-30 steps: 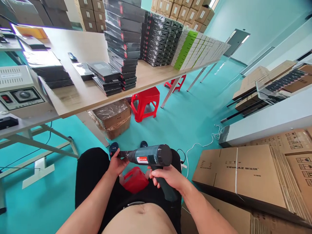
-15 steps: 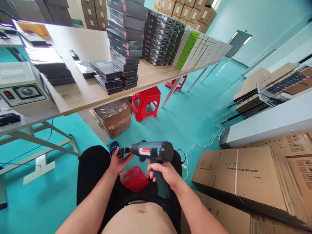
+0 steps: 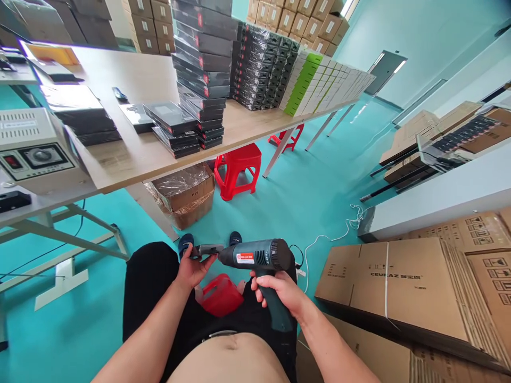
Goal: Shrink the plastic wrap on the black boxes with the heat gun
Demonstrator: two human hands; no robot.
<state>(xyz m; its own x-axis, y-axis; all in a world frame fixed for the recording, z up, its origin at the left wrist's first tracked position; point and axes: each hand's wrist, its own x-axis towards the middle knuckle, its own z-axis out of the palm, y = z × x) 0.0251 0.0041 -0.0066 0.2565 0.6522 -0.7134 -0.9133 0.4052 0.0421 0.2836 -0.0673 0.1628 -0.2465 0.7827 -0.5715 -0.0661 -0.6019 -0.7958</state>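
In the head view my right hand is wrapped round the handle of a dark green heat gun with a red and white label. Its nozzle points left, close to a thin dark flat box. My left hand grips that box at its left end and from below, fingers and thumb closed on it. Whether nozzle and box touch, I cannot tell. Both hands are above my lap, in front of a red stool seat.
Left stands a wooden table with stacked black boxes and a beige control unit. A red stool and a plastic-lined carton are beneath it. Cartons fill the right; a white cable crosses the floor.
The heat gun has shifted a little right and its nozzle has drawn back from over the box. More of the box's flat face shows now. My view has tilted slightly.
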